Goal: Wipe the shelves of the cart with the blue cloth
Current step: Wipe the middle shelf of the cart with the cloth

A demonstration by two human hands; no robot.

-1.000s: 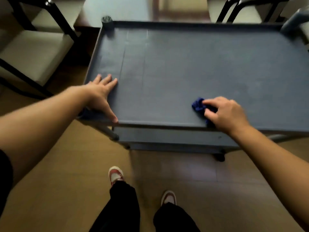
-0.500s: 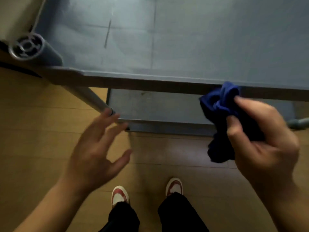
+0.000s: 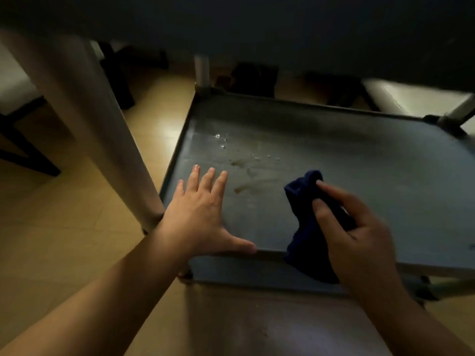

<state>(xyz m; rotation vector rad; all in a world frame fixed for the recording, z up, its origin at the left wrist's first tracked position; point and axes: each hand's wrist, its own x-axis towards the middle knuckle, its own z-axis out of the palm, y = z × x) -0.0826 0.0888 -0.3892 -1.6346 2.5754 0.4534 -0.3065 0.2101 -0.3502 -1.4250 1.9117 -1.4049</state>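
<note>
I look under the cart's top shelf at its grey lower shelf (image 3: 359, 170), which shows water drops and brown smears near its left middle. My left hand (image 3: 203, 214) lies flat and spread on the shelf's near left corner, thumb along the front rim. The bunched dark blue cloth (image 3: 305, 227) is held by my right hand (image 3: 359, 242) just over the front rim, and it hangs down past the edge. Whether the cloth touches the shelf surface is unclear.
The underside of the top shelf (image 3: 282, 27) fills the upper view, dark and close overhead. A thick grey cart post (image 3: 97, 129) stands at the near left corner, a thinner post (image 3: 201, 70) at the far left. Dark chair legs (image 3: 23, 150) stand on the wooden floor (image 3: 64, 240) to the left.
The view dropped from the top shelf to the lower one. My right hand brought the cloth down to the lower shelf's front edge. My left hand left the top shelf and now rests on the lower shelf.
</note>
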